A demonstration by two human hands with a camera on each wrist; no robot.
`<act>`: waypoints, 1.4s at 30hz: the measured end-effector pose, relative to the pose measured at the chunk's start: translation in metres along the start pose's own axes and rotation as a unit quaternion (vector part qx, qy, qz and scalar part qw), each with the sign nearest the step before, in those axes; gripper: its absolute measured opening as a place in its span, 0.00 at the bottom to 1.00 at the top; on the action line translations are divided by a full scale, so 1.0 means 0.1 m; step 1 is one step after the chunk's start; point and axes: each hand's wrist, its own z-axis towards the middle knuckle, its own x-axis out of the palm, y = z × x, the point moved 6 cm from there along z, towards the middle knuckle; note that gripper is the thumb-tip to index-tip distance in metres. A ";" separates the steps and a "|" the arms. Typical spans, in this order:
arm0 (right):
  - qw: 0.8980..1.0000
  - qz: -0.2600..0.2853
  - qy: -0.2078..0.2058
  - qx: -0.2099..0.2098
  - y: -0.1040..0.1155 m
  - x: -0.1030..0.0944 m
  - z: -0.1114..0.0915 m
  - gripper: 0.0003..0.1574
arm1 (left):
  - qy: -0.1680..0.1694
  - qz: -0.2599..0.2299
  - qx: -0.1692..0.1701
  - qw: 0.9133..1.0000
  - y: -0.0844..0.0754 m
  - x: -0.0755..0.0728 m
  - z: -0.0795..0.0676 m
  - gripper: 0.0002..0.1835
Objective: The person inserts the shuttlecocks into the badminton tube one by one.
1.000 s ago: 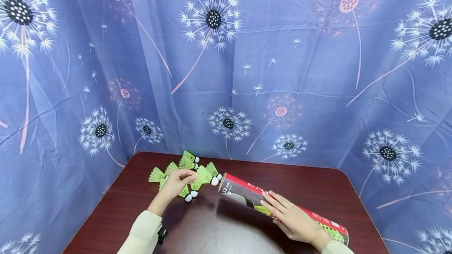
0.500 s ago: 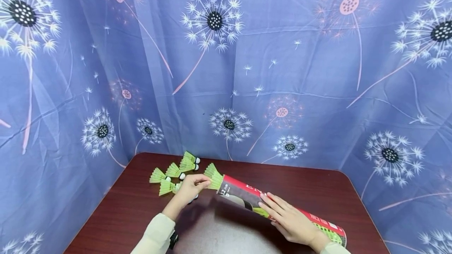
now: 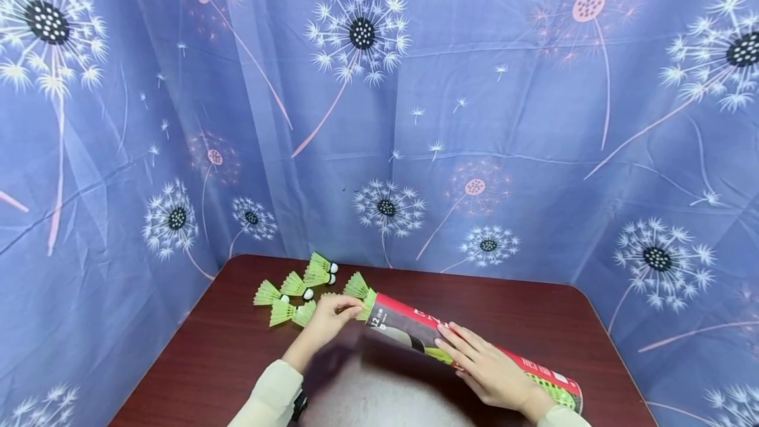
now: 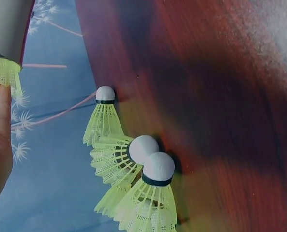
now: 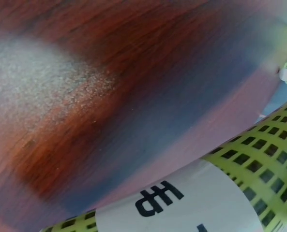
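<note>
A shuttlecock tube (image 3: pixel 398 321), red and grey with a green patterned end, lies slantwise over the dark red table (image 3: pixel 219 361), its mouth raised toward the left. My right hand (image 3: pixel 489 374) holds it around the middle, fingers spread over the top. At the mouth, my left hand (image 3: pixel 329 320) pinches the yellow-green skirt of a shuttlecock (image 3: pixel 365 305); its cork is hidden inside the tube. In the left wrist view, fingertips touch that skirt (image 4: pixel 4 72) just below the tube's rim. The right wrist view shows the tube's white label (image 5: pixel 177 198) close up.
Several loose shuttlecocks (image 3: pixel 296 286) lie at the table's back left, some partly behind my left hand. One more shuttlecock (image 3: pixel 356 284) sits just behind the tube's mouth. A blue dandelion-print curtain (image 3: pixel 379 117) hangs around the table's back and sides.
My left hand has moved right, bringing the shuttlecock from beside the tube into its mouth, cork first. The right hand and tube have stayed nearly still.
</note>
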 end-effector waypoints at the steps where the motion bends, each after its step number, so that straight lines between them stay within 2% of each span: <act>1: 1.000 0.001 -0.001 -0.001 0.00 0.00 0.00 0.32 | 0.001 0.000 0.000 1.000 0.00 0.01 0.00 0.04; 10: 1.000 0.010 0.003 0.000 -0.01 0.03 0.01 0.31 | 0.010 -0.012 -0.024 1.000 0.02 0.08 -0.02 0.04; 12: 1.000 0.016 0.005 -0.002 -0.01 0.03 0.00 0.32 | 0.013 -0.015 -0.020 1.000 0.01 0.09 -0.02 0.04; 17: 1.000 0.012 0.008 -0.004 -0.03 0.04 0.00 0.37 | 0.021 -0.021 0.002 1.000 -0.02 0.11 -0.01 0.05; 24: 1.000 0.015 0.007 -0.003 -0.04 0.04 0.01 0.34 | 0.048 -0.029 0.033 0.998 -0.01 0.11 0.01 0.05; 27: 1.000 0.016 0.006 -0.002 -0.05 0.03 0.01 0.33 | 0.051 -0.030 0.053 0.997 0.04 0.07 0.01 0.07; 30: 1.000 0.011 0.000 0.005 -0.06 0.00 -0.01 0.31 | 0.037 -0.020 0.063 0.997 0.18 -0.03 0.02 0.08; 32: 1.000 0.010 -0.005 0.008 -0.08 -0.01 -0.03 0.31 | 0.017 -0.007 0.051 0.999 0.29 -0.14 0.03 0.08; 36: 1.000 0.004 -0.005 0.009 -0.09 -0.02 -0.05 0.32 | -0.026 0.022 -0.027 0.999 0.51 -0.41 0.02 0.09; 39: 1.000 0.007 -0.005 0.007 -0.10 -0.01 -0.07 0.32 | -0.049 0.053 -0.082 0.994 0.66 -0.59 -0.02 0.09; 42: 1.000 0.018 -0.006 0.004 -0.10 0.01 -0.09 0.31 | -0.067 0.091 -0.104 0.988 0.77 -0.73 -0.07 0.09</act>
